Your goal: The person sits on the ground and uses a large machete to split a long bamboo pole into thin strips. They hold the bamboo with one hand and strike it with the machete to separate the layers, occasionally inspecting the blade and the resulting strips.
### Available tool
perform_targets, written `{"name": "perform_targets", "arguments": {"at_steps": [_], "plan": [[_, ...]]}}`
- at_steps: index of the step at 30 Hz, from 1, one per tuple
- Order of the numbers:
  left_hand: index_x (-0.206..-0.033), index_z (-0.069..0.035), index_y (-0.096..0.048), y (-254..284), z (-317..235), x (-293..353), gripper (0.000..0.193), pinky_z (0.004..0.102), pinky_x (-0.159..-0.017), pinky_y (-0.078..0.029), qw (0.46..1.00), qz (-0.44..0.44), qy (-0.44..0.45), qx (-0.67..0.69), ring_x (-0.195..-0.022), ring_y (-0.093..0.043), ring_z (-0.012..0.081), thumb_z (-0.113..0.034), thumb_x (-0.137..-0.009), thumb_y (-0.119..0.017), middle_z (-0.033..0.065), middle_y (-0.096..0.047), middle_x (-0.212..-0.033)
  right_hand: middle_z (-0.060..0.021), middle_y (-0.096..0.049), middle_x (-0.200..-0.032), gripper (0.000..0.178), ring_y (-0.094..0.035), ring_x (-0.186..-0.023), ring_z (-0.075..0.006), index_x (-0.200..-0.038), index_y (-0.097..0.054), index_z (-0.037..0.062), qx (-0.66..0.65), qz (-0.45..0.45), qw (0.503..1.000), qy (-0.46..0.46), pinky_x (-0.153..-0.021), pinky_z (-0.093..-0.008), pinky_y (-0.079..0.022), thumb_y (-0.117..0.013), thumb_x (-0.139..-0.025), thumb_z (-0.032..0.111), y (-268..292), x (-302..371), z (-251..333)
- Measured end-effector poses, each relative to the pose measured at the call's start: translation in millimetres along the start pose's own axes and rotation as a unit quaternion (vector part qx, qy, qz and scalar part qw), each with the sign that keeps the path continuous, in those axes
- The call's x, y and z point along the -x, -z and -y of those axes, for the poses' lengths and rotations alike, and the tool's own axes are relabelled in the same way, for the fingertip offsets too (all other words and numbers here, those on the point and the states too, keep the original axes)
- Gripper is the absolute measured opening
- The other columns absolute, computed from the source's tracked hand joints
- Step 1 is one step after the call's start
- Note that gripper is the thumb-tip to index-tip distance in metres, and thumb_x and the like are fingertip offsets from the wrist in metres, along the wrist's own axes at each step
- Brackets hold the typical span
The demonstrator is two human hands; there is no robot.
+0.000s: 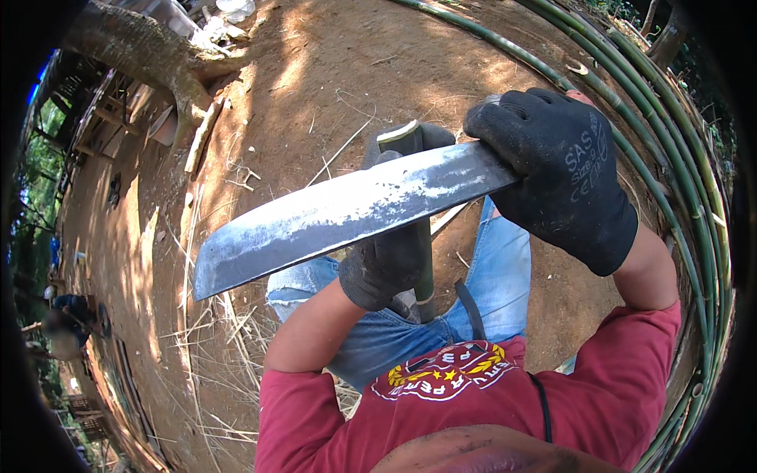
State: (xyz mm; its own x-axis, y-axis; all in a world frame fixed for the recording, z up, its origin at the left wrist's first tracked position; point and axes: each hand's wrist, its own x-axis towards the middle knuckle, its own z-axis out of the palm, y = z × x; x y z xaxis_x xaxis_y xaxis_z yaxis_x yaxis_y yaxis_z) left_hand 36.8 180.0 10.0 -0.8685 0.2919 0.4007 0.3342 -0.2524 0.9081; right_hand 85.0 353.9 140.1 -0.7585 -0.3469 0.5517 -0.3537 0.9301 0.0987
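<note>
The right hand (pixel 556 177) has its grip closed around the handle end of a broad knife (pixel 347 217); the left hand (pixel 388 260) grips a bamboo piece (pixel 425 280) between the jeans' (pixel 505 264) legs. With the blade crossing over it, a slip could cut the left hand.

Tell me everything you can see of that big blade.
The wide blade looks metal: dark gray below, bright and patchily whitish above, with a squared-off tip. The gloved right hand grips its other end, hiding any handle. It slants down leftward, crossing in front of the gloved left hand and a green bamboo piece; whether it touches them isn't clear.
</note>
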Motion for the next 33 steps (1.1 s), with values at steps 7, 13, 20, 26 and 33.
{"name": "perform_targets", "arguments": {"at_steps": [7,13,20,26,33], "plan": [[-0.108,0.001,-0.058,-3.9,-14.0,-14.1,0.055,0.0304,-0.067,-0.044,0.99,0.032,0.047,0.126,-0.075,-0.056,0.0171,-0.05,-0.1,-0.036,0.0086,-0.061,-0.083,-0.0092,-0.058,-0.073,0.031,-0.06,-0.068,-0.0311,-0.09,-0.063,0.0085,0.014,-0.008,1.0,-0.002,-0.06,-0.0426,-0.046,-0.077,-0.063,0.015,-11.0,-6.8,8.0],[-0.104,-0.001,-0.057,-8.1,-11.0,-11.1,0.047,0.0295,-0.068,-0.044,0.971,0.019,0.054,0.23,-0.074,-0.055,0.0155,-0.044,-0.101,-0.037,0.0068,-0.059,-0.082,-0.0094,-0.058,-0.073,0.031,-0.061,-0.069,-0.0308,-0.091,-0.064,0.0095,0.03,0.008,1.0,-0.007,-0.061,-0.042,-0.046,-0.077,-0.063,0.015,-9.3,-9.1,10.0],[-0.102,-0.002,-0.057,-9.7,-17.6,-9.2,0.047,0.0288,-0.068,-0.044,0.982,0.008,0.068,0.175,-0.074,-0.055,0.0154,-0.043,-0.102,-0.036,0.0064,-0.059,-0.083,-0.0089,-0.057,-0.073,0.033,-0.062,-0.07,-0.03,-0.091,-0.064,0.0098,0.035,-0.014,0.999,0.0,-0.061,-0.0413,-0.047,-0.078,-0.062,0.014,-9.5,-9.1,10.3],[-0.112,-0.002,-0.055,-1.3,-4.2,-7.3,0.046,0.0307,-0.074,-0.046,0.988,0.055,0.055,0.134,-0.083,-0.058,0.0174,-0.043,-0.102,-0.037,0.0085,-0.061,-0.096,-0.0072,-0.055,-0.07,0.029,-0.06,-0.069,-0.0289,-0.085,-0.061,0.0107,0.033,-0.01,0.999,-0.013,-0.06,-0.0414,-0.045,-0.077,-0.061,0.015,-10.7,-14.2,16.4],[-0.116,0.0,-0.056,1.0,9.2,3.1,0.041,0.0342,-0.079,-0.049,0.997,0.019,0.009,0.074,-0.089,-0.062,0.0202,-0.034,-0.1,-0.039,0.0104,-0.063,-0.099,-0.0065,-0.052,-0.069,0.028,-0.058,-0.067,-0.0278,-0.083,-0.059,0.0116,0.032,-0.011,0.999,-0.007,-0.059,-0.0417,-0.043,-0.076,-0.06,0.015,-13.7,-16.3,16.7]]}}
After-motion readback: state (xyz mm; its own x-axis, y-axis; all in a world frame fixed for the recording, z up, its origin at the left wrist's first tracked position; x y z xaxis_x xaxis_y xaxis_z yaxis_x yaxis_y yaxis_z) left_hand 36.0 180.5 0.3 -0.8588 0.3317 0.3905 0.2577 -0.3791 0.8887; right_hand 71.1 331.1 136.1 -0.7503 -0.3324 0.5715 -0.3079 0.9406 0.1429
